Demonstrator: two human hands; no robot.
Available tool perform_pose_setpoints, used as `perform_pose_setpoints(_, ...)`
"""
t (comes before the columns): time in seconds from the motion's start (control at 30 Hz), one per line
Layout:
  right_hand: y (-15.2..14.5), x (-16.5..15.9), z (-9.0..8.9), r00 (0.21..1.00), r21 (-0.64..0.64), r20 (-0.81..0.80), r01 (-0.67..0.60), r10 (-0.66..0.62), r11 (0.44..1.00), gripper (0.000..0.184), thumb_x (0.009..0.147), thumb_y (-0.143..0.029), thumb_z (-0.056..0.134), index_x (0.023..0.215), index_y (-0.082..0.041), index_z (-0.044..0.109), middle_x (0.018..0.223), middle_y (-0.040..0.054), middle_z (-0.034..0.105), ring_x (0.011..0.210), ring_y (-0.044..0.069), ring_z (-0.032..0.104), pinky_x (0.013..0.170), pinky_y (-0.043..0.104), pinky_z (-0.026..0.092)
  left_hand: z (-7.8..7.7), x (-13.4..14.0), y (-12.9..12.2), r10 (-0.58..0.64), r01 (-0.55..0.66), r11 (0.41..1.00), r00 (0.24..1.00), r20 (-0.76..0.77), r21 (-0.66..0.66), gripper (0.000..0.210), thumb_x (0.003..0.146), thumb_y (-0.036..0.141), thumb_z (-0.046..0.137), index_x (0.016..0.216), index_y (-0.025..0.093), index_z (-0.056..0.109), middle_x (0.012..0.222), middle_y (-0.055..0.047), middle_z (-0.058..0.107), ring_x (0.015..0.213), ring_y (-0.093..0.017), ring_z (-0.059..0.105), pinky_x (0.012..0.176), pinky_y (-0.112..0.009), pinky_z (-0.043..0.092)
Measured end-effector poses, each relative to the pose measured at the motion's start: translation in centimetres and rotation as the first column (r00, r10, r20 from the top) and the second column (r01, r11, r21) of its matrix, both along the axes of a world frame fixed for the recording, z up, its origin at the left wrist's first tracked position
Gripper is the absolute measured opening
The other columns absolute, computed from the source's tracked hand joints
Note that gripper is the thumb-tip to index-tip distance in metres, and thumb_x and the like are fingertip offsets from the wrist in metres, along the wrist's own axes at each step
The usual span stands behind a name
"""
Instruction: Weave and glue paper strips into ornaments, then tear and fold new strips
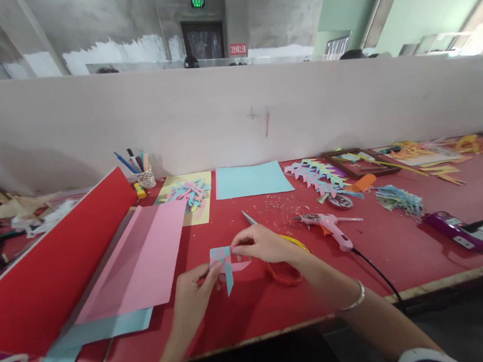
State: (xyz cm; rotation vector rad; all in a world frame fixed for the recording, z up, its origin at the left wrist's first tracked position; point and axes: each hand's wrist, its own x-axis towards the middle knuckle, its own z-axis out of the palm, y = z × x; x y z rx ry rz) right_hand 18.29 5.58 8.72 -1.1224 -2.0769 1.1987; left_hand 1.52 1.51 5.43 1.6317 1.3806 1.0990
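Note:
Between my two hands is a small folded piece of interlaced pink and light blue paper strips [220,255], with one blue tail pointing down and one pink tail pointing right. My left hand [196,287] pinches its lower left side between thumb and fingers. At its upper right edge, the fingertips of my right hand [262,244] are pressed together on the paper. Partly under my right hand and forearm lie scissors with red and yellow handles [285,276]; their blade tip shows beyond the hand. A pink glue gun [328,228] rests to the right.
Pink sheets [153,255] and a standing red board [62,256] are at left. A pile of cut strips [191,194], blue sheets [250,179] and folded paper chains [313,176] lie toward the white partition [195,115]. A purple power strip [460,231] is at right.

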Motion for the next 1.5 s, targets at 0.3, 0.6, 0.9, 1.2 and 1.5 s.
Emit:
perform_pose_setpoints(0.3,9.1,7.4,1.2,0.784,0.128,0.259,0.551,-0.564,0.825,0.021,0.077,-0.014,0.044,0.073,-0.013,0.065,0.063,0.0022,0.065,0.058,0.011,0.057,0.055,0.020,0.042,-3.1,-2.3,-2.1,-0.031,0.052,0.990,0.987,-0.155,0.132,0.027,0.075,0.038,0.045,0.076,0.022,0.066,0.070,-0.002,0.070,0.065,-0.015,0.065,0.063,-0.024,0.052)
perform_pose_setpoints(0.6,13.7,11.9,-1.8,0.556,0.136,0.523,0.694,-0.646,0.707,0.033,0.084,-0.033,0.050,0.112,-0.016,0.050,0.114,0.0063,0.052,0.095,0.018,0.054,0.078,0.038,0.048,-4.3,-2.8,-2.6,-0.014,0.054,0.972,0.985,-0.171,0.231,0.035,0.079,0.043,0.042,0.063,0.022,0.064,0.055,-0.001,0.066,0.050,-0.013,0.062,0.049,-0.018,0.050)
perform_pose_setpoints(0.9,14.6,11.9,-3.1,0.493,0.388,0.605,0.503,-0.625,0.773,0.031,0.085,-0.032,0.048,0.112,-0.017,0.050,0.114,0.0072,0.052,0.096,0.017,0.054,0.081,0.039,0.047,-4.8,-2.8,-2.5,-0.001,0.047,0.969,0.982,-0.187,0.242,0.034,0.079,0.043,0.042,0.062,0.022,0.064,0.053,-0.001,0.065,0.048,-0.013,0.061,0.050,-0.018,0.050)
perform_pose_setpoints(1.2,14.4,9.0,-3.7,0.444,0.457,0.728,0.253,-0.522,0.853,0.043,0.078,-0.036,0.053,0.119,-0.022,0.050,0.126,0.0144,0.045,0.118,0.030,0.039,0.093,0.045,0.030,-4.5,-2.7,-2.5,-0.014,0.089,0.958,0.965,-0.263,0.273,0.036,0.081,0.043,0.039,0.065,0.022,0.064,0.055,-0.001,0.066,0.050,-0.013,0.061,0.050,-0.018,0.050)
perform_pose_setpoints(1.5,16.7,7.2,-3.4,0.429,0.477,0.785,0.042,-0.447,0.878,0.035,0.088,-0.032,0.038,0.118,-0.020,0.051,0.122,0.0139,0.050,0.112,0.025,0.046,0.091,0.044,0.033,-5.6,-3.2,-2.4,-0.032,0.122,0.951,0.953,-0.301,0.286,0.029,0.082,0.034,0.041,0.072,0.022,0.066,0.060,0.000,0.067,0.053,-0.011,0.062,0.053,-0.016,0.050)
